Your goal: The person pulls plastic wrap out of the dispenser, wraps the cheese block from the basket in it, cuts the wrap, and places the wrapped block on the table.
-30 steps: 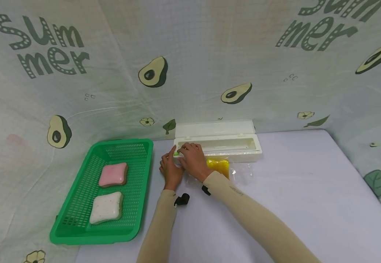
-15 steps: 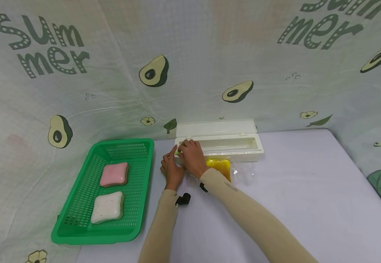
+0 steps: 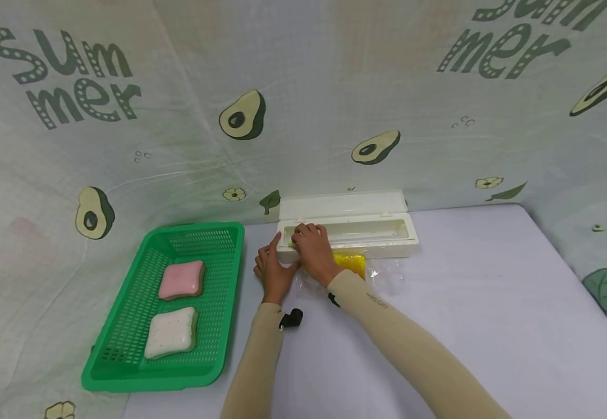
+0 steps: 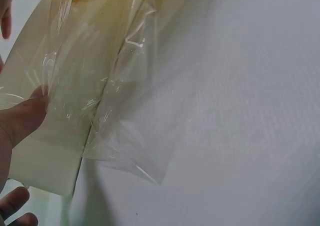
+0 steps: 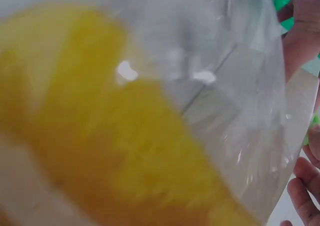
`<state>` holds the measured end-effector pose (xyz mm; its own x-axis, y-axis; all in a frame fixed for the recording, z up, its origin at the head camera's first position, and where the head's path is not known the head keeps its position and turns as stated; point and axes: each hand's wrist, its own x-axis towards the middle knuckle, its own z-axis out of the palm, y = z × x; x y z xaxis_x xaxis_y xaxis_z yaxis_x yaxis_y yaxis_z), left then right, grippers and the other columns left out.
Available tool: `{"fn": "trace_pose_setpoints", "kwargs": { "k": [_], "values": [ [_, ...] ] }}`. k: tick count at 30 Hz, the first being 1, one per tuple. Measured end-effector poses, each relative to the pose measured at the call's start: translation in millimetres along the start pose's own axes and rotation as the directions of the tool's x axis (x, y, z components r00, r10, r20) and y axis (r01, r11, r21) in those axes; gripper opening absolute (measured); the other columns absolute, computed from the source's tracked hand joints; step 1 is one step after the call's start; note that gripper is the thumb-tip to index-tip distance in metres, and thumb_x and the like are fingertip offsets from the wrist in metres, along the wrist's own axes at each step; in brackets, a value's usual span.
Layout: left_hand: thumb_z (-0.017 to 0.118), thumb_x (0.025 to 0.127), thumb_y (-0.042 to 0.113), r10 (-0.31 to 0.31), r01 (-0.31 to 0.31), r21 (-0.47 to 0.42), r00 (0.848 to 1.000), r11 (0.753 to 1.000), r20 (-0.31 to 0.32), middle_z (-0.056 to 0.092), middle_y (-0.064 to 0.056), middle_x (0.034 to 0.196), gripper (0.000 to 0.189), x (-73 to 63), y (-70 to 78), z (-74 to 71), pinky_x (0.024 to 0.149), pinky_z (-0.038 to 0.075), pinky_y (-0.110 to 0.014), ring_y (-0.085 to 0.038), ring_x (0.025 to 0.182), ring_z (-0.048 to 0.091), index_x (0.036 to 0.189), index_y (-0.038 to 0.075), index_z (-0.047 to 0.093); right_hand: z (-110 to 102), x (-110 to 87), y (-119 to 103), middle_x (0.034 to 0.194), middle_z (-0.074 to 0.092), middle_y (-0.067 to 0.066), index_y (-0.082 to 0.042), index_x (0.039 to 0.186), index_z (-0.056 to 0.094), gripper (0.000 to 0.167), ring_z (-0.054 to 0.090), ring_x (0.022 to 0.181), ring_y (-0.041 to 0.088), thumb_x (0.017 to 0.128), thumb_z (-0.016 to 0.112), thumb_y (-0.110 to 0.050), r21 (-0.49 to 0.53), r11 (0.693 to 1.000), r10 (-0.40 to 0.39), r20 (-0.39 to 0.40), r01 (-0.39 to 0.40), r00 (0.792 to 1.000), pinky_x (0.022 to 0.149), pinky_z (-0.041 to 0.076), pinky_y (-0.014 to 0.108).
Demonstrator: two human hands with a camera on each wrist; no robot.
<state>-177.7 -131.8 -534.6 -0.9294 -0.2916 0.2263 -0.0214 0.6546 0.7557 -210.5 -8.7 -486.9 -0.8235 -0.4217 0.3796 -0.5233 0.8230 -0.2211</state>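
Observation:
A long white cling film dispenser (image 3: 387, 250) stands at the table's back edge, its lid (image 3: 342, 203) raised. My right hand (image 3: 316, 250) pinches a small green slide cutter (image 3: 290, 245) near the left end of its front rim. With its thumb (image 4: 25, 118) against the film-covered front, my left hand (image 3: 274, 273) grips the left end. Clear film (image 3: 387, 276) hangs over the front and spreads onto the table. A yellow rounded block (image 3: 354, 262) lies under the film before the dispenser, partly hidden by my right forearm; it fills much of the right wrist view.
On the left stands a green perforated basket (image 3: 232, 314). Inside it lie a pink rounded block (image 3: 181, 279) and a white speckled one (image 3: 171, 331). A printed curtain (image 3: 303, 116) hangs right behind the dispenser. White cloth (image 3: 481, 291) covers the table.
My right hand has shifted slightly right along the dispenser's rim, and the green slide cutter with it. The left hand stays at the left end.

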Motion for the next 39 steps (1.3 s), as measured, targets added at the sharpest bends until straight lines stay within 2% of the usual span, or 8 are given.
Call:
{"fn": "trace_pose_setpoints", "kwargs": {
  "k": [8, 14, 19, 24, 31, 39],
  "values": [
    [0.094, 0.080, 0.020, -0.001, 0.001, 0.004, 1.000, 1.000, -0.002, 0.049, -0.025, 0.135, 0.091, 0.1, -1.3, 0.2, 0.101, 0.029, -0.062, -0.043, 0.123, 0.041, 0.158, 0.017, 0.049, -3, -4.9, 10, 0.121, 0.066, 0.003, -0.012, 0.108, 0.077, 0.012, 0.058, 0.121, 0.025, 0.100, 0.074, -0.021, -0.040, 0.998, -0.051, -0.050, 0.049, 0.997, 0.110, 0.040, 0.046],
    [0.094, 0.080, 0.019, 0.004, -0.004, 0.001, 1.000, 1.000, 0.008, 0.048, -0.026, 0.135, 0.090, -0.8, 1.1, 1.2, 0.102, 0.028, -0.063, -0.044, 0.123, 0.041, 0.158, 0.016, 0.050, -5, -9.4, 22, 0.122, 0.066, 0.001, -0.014, 0.108, 0.078, 0.012, 0.058, 0.122, 0.024, 0.099, 0.076, -0.021, -0.062, 0.997, -0.058, -0.049, 0.055, 0.997, 0.111, 0.039, 0.047],
    [0.094, 0.081, 0.020, -0.007, 0.007, 0.023, 1.000, 1.000, 0.015, 0.048, -0.026, 0.136, 0.091, 0.9, 0.0, 1.2, 0.103, 0.028, -0.061, -0.043, 0.124, 0.041, 0.159, 0.018, 0.048, -11, -14.8, 36, 0.122, 0.067, 0.000, -0.014, 0.110, 0.078, 0.012, 0.058, 0.123, 0.024, 0.099, 0.075, -0.021, -0.051, 0.998, -0.048, -0.016, 0.047, 0.999, 0.112, 0.039, 0.048],
    [0.094, 0.081, 0.018, -0.029, 0.028, 0.007, 0.999, 1.000, 0.030, 0.047, -0.026, 0.137, 0.092, 2.0, -0.6, 1.1, 0.106, 0.026, -0.061, -0.043, 0.127, 0.040, 0.159, 0.018, 0.047, -22, -24.4, 54, 0.123, 0.067, 0.000, -0.014, 0.111, 0.078, 0.012, 0.057, 0.125, 0.026, 0.101, 0.073, -0.019, -0.040, 0.999, -0.031, 0.014, 0.032, 0.999, 0.112, 0.040, 0.049],
    [0.094, 0.080, 0.015, -0.028, 0.028, -0.001, 0.999, 1.000, 0.015, 0.047, -0.025, 0.139, 0.092, 3.5, -2.3, 1.0, 0.108, 0.025, -0.061, -0.043, 0.129, 0.038, 0.159, 0.017, 0.047, -37, -38.2, 77, 0.121, 0.067, 0.002, -0.013, 0.108, 0.079, 0.010, 0.058, 0.122, 0.029, 0.100, 0.074, -0.015, -0.028, 1.000, -0.005, -0.003, 0.005, 1.000, 0.111, 0.041, 0.051],
    [0.095, 0.078, 0.017, -0.012, 0.013, -0.025, 1.000, 1.000, 0.022, 0.048, -0.025, 0.135, 0.093, 0.8, -2.6, 1.1, 0.106, 0.025, -0.063, -0.043, 0.127, 0.039, 0.159, 0.017, 0.048, -45, -51.4, 93, 0.119, 0.068, 0.003, -0.013, 0.106, 0.079, 0.008, 0.059, 0.120, 0.028, 0.099, 0.075, -0.013, -0.028, 0.999, 0.017, -0.013, -0.018, 1.000, 0.110, 0.041, 0.052]
  ]
}}
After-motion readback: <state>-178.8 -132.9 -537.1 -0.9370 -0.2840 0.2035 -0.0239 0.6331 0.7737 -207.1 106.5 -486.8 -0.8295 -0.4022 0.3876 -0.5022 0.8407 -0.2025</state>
